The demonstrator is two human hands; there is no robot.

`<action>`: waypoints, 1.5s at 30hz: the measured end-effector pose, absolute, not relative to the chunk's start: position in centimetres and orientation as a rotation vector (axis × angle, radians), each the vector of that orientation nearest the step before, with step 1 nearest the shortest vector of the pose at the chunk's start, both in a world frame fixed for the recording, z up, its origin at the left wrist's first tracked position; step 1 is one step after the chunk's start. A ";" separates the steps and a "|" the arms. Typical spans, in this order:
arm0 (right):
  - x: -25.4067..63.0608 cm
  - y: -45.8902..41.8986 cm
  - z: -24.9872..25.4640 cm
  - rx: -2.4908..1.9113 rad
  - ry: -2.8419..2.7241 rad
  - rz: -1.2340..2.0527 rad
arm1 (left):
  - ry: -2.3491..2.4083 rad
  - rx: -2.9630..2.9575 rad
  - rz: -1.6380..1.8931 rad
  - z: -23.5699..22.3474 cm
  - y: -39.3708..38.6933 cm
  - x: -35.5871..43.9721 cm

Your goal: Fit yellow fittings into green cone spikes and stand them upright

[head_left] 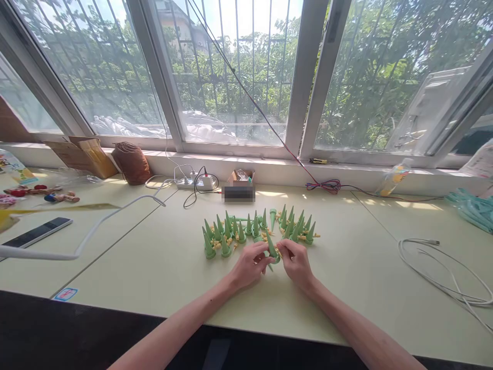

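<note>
My left hand [251, 263] is closed around the lower part of a green cone [272, 248], which points up and leans slightly left. At the cone's right side, the fingertips of my right hand [296, 261] are pinched together; what they hold is too small and covered to make out. Another green tip [270, 267] shows below the left fingers. Just beyond my hands stand many similar green cones, in a left cluster [225, 250] and a right cluster [310, 239]. Small tan pegs [235, 247] stick out or lie among them. One cone [273, 218] stands point down at the back.
Behind the cones sits a small open box [246, 178], with a power strip [196, 181] to its left. A white curved bar [100, 223] and a phone [36, 238] are at left. Coiled cable [431, 257] lies at right, a bottle [393, 177] farther back.
</note>
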State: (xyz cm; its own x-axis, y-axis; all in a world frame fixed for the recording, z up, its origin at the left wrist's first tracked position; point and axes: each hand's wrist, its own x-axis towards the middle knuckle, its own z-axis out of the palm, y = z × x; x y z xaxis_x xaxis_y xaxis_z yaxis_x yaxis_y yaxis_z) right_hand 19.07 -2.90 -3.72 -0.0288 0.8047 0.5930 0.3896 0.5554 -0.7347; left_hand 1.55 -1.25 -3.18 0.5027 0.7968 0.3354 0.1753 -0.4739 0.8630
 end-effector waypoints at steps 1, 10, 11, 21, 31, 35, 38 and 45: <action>19.1 -2.9 -3.7 -1.029 -1.635 0.455 | 0.806 1.967 0.978 -3.3 -1.2 1.5; 18.5 -3.3 -3.8 -1.067 -1.551 0.585 | 0.819 2.103 1.084 -2.9 -1.4 1.6; 18.5 -3.3 -3.8 -1.071 -1.544 0.602 | 0.832 2.123 1.094 -2.8 -1.4 1.6; 18.2 -3.3 -3.8 -1.079 -1.494 0.752 | 0.715 2.504 1.235 -4.0 -0.9 0.6; 18.3 -3.2 -3.4 -1.071 -1.430 0.735 | 0.869 2.307 1.262 -3.2 -1.2 1.4; 18.8 -3.1 -3.0 -1.077 -1.428 0.655 | 1.002 1.921 1.175 -2.5 -1.4 1.7; 19.0 -3.2 -2.8 -1.066 -1.461 0.623 | 0.953 1.772 1.057 -2.2 -1.4 1.7; 18.8 -3.1 -2.9 -1.001 -1.559 0.615 | 0.835 1.596 0.880 -2.1 -1.4 2.0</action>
